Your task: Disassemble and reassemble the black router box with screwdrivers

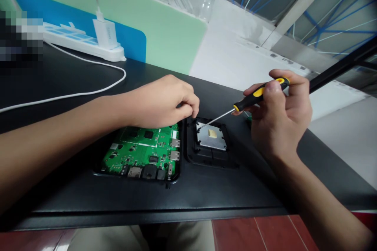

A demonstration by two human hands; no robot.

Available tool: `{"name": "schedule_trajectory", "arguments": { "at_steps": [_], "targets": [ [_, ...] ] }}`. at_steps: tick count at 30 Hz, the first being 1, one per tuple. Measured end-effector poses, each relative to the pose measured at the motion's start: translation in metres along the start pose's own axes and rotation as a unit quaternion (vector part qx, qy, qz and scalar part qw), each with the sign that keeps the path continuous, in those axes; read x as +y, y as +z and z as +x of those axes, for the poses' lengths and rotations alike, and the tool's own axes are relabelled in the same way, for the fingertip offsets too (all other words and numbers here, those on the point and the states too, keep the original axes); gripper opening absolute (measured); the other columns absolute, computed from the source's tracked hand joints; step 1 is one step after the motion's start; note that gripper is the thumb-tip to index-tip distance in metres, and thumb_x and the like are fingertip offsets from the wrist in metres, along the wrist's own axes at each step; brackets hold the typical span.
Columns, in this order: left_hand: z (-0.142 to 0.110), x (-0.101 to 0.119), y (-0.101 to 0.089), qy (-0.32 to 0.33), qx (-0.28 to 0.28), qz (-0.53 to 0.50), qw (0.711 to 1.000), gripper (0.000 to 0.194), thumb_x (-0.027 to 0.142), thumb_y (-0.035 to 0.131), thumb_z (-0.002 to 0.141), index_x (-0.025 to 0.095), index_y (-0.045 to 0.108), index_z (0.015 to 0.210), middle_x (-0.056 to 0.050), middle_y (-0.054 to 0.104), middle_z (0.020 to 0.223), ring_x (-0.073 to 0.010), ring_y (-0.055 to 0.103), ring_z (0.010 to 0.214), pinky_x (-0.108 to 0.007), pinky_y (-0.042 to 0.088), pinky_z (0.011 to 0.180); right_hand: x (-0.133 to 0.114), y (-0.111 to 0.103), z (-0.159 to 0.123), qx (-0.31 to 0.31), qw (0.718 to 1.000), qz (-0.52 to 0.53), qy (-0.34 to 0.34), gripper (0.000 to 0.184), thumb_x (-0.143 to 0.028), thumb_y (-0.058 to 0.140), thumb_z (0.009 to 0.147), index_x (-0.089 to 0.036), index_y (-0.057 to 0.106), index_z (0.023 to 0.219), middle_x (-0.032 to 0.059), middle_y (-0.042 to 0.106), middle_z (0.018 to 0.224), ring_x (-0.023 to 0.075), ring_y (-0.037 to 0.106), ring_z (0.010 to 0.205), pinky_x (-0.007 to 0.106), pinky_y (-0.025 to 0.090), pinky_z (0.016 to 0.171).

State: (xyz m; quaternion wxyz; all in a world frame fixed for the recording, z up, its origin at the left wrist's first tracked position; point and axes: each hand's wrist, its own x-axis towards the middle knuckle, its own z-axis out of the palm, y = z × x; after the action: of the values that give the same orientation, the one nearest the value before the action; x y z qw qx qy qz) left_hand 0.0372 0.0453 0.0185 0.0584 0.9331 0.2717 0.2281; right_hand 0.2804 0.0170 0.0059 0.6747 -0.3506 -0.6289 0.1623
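Observation:
A screwdriver (259,93) with a black and yellow handle is gripped in my right hand (279,117). Its metal shaft slants down to the left, and the tip meets the corner of a silver metal plate (218,141). That plate, with a small yellowish pad on it, sits inside a black plastic cover (206,157). Curled fingers of my left hand (171,100) touch the cover's far left corner; the thumb's hold is partly hidden. Under my left wrist lies a green circuit board (138,153) in a black case, its far part covered by my hand.
A white power strip (79,43) with a plugged-in charger (105,33) stands at the back left. Its white cable (88,93) runs across the black table (235,196). A small green item (249,117) is half hidden behind my right hand. A wall and window grille rise behind.

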Motion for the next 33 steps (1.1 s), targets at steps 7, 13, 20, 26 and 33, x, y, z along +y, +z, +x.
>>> {"name": "schedule_trajectory", "arguments": {
  "at_steps": [7,13,20,26,33],
  "targets": [
    [0.0004,0.0011,0.0004,-0.002,-0.003,-0.003,1.000,0.033,0.023,0.046,0.089,0.027,0.079,0.088,0.002,0.077,0.097,-0.0161,0.071,0.091,-0.028,0.048,0.086,0.0056,-0.0013,0.0004,-0.009,0.998,0.018,-0.053,0.023,-0.034,0.071,0.091,-0.026,0.062,0.111,-0.0010,0.069,0.077,0.0111,0.058,0.056,0.021,0.055,0.040],
    [0.0002,0.0007,0.0011,-0.002,-0.006,-0.001,1.000,0.033,0.023,0.046,0.089,0.027,0.079,0.088,0.002,0.078,0.096,-0.0162,0.071,0.091,-0.028,0.048,0.086,0.0025,-0.0004,-0.0006,-0.015,0.999,-0.001,-0.046,0.024,-0.038,0.070,0.092,-0.027,0.060,0.111,-0.0007,0.069,0.078,0.0150,0.067,0.066,0.025,0.058,0.043],
    [0.0002,0.0005,0.0017,0.005,-0.004,-0.005,1.000,0.033,0.023,0.046,0.089,0.027,0.079,0.087,0.002,0.077,0.095,-0.0162,0.071,0.091,-0.028,0.048,0.085,0.0005,0.0003,-0.0005,-0.011,0.998,0.008,-0.059,0.021,-0.036,0.069,0.092,-0.026,0.061,0.110,-0.0006,0.068,0.078,0.0130,0.062,0.061,0.024,0.055,0.043],
    [-0.0007,0.0024,0.0014,0.011,-0.007,-0.006,1.000,0.034,0.020,0.046,0.088,0.027,0.079,0.084,0.003,0.077,0.093,-0.0155,0.070,0.088,-0.028,0.048,0.084,0.0001,-0.0001,0.0010,-0.013,0.997,0.017,-0.076,0.019,-0.035,0.070,0.091,-0.026,0.063,0.106,-0.0011,0.066,0.075,0.0108,0.059,0.059,0.019,0.045,0.037],
    [-0.0016,0.0067,0.0034,0.036,-0.025,-0.019,0.999,0.034,0.018,0.048,0.089,0.028,0.079,0.084,0.003,0.076,0.092,-0.0153,0.069,0.088,-0.028,0.047,0.082,0.0027,-0.0025,0.0013,-0.023,0.996,0.015,-0.087,0.020,-0.036,0.069,0.093,-0.027,0.063,0.109,-0.0027,0.069,0.076,0.0076,0.052,0.049,0.019,0.044,0.037]
  ]
}}
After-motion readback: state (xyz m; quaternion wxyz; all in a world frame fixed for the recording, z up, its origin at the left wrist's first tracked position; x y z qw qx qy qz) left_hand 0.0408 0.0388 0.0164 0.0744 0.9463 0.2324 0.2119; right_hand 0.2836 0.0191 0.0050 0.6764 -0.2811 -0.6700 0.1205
